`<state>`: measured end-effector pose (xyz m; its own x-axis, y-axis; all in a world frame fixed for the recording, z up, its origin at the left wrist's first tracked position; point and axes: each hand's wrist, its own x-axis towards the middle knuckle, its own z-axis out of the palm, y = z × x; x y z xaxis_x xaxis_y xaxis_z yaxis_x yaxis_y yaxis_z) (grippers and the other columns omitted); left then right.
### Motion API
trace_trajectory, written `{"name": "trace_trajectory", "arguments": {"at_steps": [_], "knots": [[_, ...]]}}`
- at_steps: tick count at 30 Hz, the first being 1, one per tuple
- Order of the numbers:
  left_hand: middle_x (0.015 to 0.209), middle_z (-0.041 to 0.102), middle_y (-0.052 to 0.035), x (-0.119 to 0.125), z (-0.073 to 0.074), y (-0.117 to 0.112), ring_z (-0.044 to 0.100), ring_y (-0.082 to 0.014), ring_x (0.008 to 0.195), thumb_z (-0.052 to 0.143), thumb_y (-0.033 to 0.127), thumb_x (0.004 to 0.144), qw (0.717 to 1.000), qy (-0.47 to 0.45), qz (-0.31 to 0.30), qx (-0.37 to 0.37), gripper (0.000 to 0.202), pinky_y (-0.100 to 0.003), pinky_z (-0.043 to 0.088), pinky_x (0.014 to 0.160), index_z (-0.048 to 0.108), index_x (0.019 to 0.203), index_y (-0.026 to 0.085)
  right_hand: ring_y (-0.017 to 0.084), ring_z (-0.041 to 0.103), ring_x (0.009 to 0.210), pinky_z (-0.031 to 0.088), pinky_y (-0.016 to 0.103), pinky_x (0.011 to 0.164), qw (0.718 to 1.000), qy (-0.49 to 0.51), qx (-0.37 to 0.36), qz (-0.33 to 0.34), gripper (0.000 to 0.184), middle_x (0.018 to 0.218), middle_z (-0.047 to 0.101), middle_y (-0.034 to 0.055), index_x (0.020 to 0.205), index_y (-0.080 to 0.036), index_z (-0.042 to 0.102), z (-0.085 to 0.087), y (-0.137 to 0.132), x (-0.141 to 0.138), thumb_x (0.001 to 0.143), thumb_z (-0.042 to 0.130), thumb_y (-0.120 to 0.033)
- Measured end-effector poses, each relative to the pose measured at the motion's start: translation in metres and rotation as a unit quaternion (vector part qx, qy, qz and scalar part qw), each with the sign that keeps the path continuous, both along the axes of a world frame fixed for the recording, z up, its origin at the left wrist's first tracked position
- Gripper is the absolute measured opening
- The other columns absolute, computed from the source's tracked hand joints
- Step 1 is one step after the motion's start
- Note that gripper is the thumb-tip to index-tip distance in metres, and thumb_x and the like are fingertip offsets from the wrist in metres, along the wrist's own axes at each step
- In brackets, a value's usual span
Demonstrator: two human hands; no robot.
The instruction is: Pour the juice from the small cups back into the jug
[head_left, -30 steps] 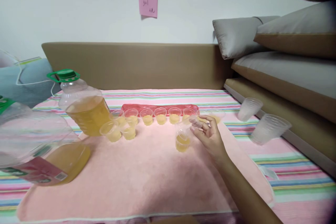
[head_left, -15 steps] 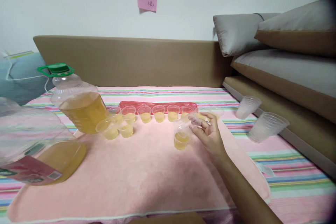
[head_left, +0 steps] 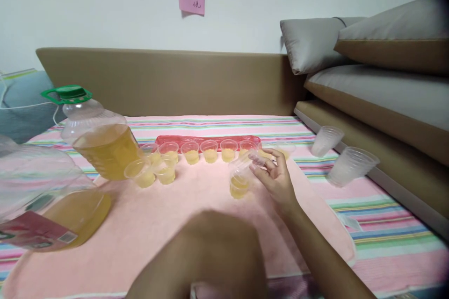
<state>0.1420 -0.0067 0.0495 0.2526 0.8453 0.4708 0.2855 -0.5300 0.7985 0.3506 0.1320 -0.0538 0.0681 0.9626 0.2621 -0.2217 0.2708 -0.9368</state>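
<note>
- Grasping a tilted clear plastic cup (head_left: 241, 162) between the fingertips of the right hand (head_left: 275, 175), just above a lower cup (head_left: 239, 188) of yellow liquid standing on the pink cloth (head_left: 182, 196).
- Rising blurred at bottom centre, probably the left hand (head_left: 224, 243) with its forearm; too smeared to tell whether released, clenched or grasping.
- Pinch lightly, as thin plastic walls would likely buckle under a firm squeeze.
- Keep the tilted cup's mouth over the lower cup's rim, changing the angle slowly to avoid splashes on the cloth.
- Bring the left hand in low and from the side, so as not to knock the lower cup or block sight of its rim.
- Stay clear of the row of filled cups (head_left: 210, 152) behind, set before a red plastic packet (head_left: 184, 139).
- Compared with half a second ago: now filling much of the near cloth with that blur; holding the same pinch and tilt on the right; shifted slightly leftward throughout, as from a small head turn.
</note>
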Motion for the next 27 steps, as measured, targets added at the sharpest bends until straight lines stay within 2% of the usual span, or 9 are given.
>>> {"name": "trace_trajectory", "arguments": {"at_steps": [2, 4, 8, 10, 14, 16, 20, 24, 27], "knots": [[0.073, 0.065, -0.0010, -0.004, -0.007, 0.032, 0.059, -0.0227, 0.068, 0.070, 0.066, 0.096, 1.000, -0.008, 0.010, 0.018, 0.041, -0.040, 0.048, 0.063, 0.065, 0.078, 0.030, 0.025, 0.072, 0.114, 0.052, 0.041, 0.099, 1.000, -0.004, 0.002, -0.002, 0.064, 0.116, 0.079, 0.0049, 0.124, -0.033, 0.056, -0.001, 0.000, 0.000, 0.076, 0.096, -0.050], [0.075, 0.063, 0.0015, -0.009, -0.021, 0.060, 0.056, -0.0181, 0.069, 0.078, 0.042, 0.095, 0.994, -0.012, 0.095, 0.046, 0.029, -0.035, 0.046, 0.066, 0.061, 0.079, 0.026, 0.026, 0.073, 0.111, 0.053, 0.042, 0.098, 1.000, -0.006, 0.005, -0.004, 0.065, 0.116, 0.079, 0.0049, 0.125, -0.034, 0.056, -0.001, -0.001, -0.001, 0.076, 0.095, -0.050], [0.071, 0.056, 0.0022, -0.021, -0.053, 0.087, 0.049, -0.0148, 0.064, 0.067, 0.041, 0.104, 0.980, -0.006, 0.196, 0.025, 0.035, -0.030, 0.038, 0.060, 0.057, 0.076, 0.022, 0.026, 0.072, 0.113, 0.054, 0.040, 0.095, 1.000, -0.014, 0.011, -0.008, 0.058, 0.118, 0.079, 0.0059, 0.118, -0.032, 0.059, 0.001, -0.002, -0.001, 0.076, 0.095, -0.051], [0.068, 0.052, 0.0027, -0.023, -0.061, 0.084, 0.046, -0.0143, 0.062, 0.068, 0.045, 0.105, 0.983, -0.057, 0.172, 0.030, 0.040, -0.030, 0.037, 0.059, 0.056, 0.075, 0.022, 0.025, 0.072, 0.112, 0.054, 0.039, 0.095, 1.000, -0.017, 0.010, -0.006, 0.056, 0.117, 0.079, 0.0054, 0.117, -0.032, 0.060, 0.002, -0.002, 0.000, 0.077, 0.095, -0.050], [0.068, 0.059, 0.0002, -0.018, -0.062, 0.062, 0.053, -0.0145, 0.062, 0.062, 0.056, 0.109, 0.992, -0.113, -0.027, 0.043, 0.048, -0.030, 0.040, 0.059, 0.062, 0.077, 0.021, 0.025, 0.073, 0.112, 0.055, 0.039, 0.094, 1.000, -0.010, 0.013, -0.012, 0.055, 0.114, 0.079, 0.0045, 0.112, -0.032, 0.060, 0.004, -0.001, -0.001, 0.075, 0.096, -0.051], [0.064, 0.060, -0.0004, -0.015, -0.065, 0.054, 0.051, -0.0133, 0.057, 0.057, 0.061, 0.111, 0.992, -0.101, -0.075, 0.032, 0.055, -0.030, 0.037, 0.056, 0.062, 0.074, 0.020, 0.026, 0.073, 0.113, 0.055, 0.040, 0.094, 1.000, -0.006, 0.014, -0.018, 0.056, 0.115, 0.079, 0.0047, 0.113, -0.032, 0.060, 0.005, -0.002, -0.002, 0.074, 0.096, -0.051], [0.061, 0.061, -0.0012, -0.016, -0.080, 0.053, 0.051, -0.0121, 0.055, 0.055, 0.059, 0.112, 0.992, -0.111, -0.061, -0.003, 0.059, -0.029, 0.034, 0.054, 0.060, 0.069, 0.019, 0.025, 0.073, 0.108, 0.055, 0.040, 0.093, 1.000, 0.001, 0.004, -0.017, 0.058, 0.115, 0.079, 0.0048, 0.114, -0.032, 0.058, 0.005, -0.002, -0.004, 0.074, 0.096, -0.052], [0.065, 0.063, -0.0020, -0.022, -0.094, 0.060, 0.052, -0.0143, 0.061, 0.055, 0.056, 0.112, 0.985, -0.158, -0.060, -0.021, 0.054, -0.031, 0.036, 0.058, 0.063, 0.073, 0.019, 0.022, 0.072, 0.099, 0.055, 0.039, 0.090, 1.000, 0.006, 0.000, -0.015, 0.061, 0.109, 0.078, 0.0027, 0.115, -0.032, 0.058, 0.005, -0.002, -0.003, 0.072, 0.098, -0.051], [0.066, 0.062, -0.0014, -0.023, -0.099, 0.063, 0.051, -0.0149, 0.062, 0.055, 0.054, 0.113, 0.981, -0.186, -0.052, -0.021, 0.052, -0.032, 0.035, 0.059, 0.065, 0.075, 0.020, 0.023, 0.072, 0.104, 0.054, 0.040, 0.092, 1.000, 0.003, 0.007, -0.017, 0.058, 0.110, 0.077, 0.0030, 0.114, -0.032, 0.060, 0.004, -0.001, -0.003, 0.074, 0.097, -0.052]]}}
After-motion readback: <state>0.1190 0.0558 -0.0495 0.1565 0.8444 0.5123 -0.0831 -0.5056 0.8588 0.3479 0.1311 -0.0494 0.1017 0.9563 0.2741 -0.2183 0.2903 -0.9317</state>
